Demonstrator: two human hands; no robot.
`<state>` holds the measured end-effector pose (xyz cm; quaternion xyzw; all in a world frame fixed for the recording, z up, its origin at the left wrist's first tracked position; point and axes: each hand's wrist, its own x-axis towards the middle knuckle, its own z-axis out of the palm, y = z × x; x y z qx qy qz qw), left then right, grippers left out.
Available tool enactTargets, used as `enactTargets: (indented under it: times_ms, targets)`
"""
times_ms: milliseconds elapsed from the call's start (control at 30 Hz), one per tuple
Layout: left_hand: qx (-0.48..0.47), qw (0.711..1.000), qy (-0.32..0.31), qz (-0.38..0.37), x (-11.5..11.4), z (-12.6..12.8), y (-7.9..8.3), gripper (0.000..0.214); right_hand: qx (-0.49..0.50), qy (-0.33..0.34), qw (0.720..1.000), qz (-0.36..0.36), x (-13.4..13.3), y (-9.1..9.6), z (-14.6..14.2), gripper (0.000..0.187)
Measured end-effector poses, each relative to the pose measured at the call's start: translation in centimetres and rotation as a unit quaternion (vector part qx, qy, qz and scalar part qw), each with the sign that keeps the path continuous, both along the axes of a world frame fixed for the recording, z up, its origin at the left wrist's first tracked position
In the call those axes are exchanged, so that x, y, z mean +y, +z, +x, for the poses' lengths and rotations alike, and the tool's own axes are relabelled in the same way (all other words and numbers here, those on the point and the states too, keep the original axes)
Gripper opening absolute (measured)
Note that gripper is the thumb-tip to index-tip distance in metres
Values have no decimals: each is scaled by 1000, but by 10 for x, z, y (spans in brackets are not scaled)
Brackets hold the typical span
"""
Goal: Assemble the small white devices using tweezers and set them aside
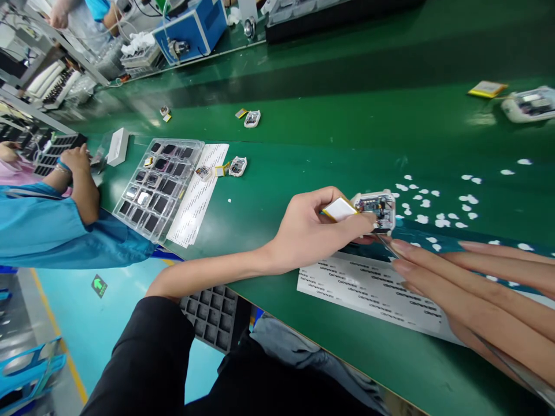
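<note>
My left hand [306, 231] is closed around a small white device housing [390, 205] with a bare circuit board in it. A flat white battery with yellow edges [340, 208] sticks up beside the thumb, by the same fingers. In my right hand [468, 294] a pair of metal tweezers [387, 247] is pinched, its tip at the lower edge of the housing; the far end shows at the bottom right. Below both hands lies a white printed label sheet [368, 289]. Small white cut pieces [425, 203] are scattered to the right of the housing.
More opened housings [238, 166] with batteries lie along the green bench [303, 144]. A clear compartment tray [158, 185] of dark parts stands left, near a co-worker's blue sleeve [43, 225]. Behind are a blue box instrument [195, 32] and a black tray [325, 23].
</note>
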<state>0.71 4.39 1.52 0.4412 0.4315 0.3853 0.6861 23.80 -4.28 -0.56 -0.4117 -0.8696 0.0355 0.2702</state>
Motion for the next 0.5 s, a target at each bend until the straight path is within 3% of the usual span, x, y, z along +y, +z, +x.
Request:
enactTargets:
  times_ms: [133,267,400,500]
  targets:
    - [-27,999,6,18,-4,2,-2,43,-36,64,996,46,7,-8,3,60]
    - [-38,999,16,27,-5,4,-7,23,-1,68,990,120,11,-18,7,56]
    - [-33,999,5,43,-5,3,-4,24,-10,9,1000,29,3,-14,8,64]
    - [-35,998,-7,51,-5,2,-1,26,-4,-3,1000,31,1,-11,5,64]
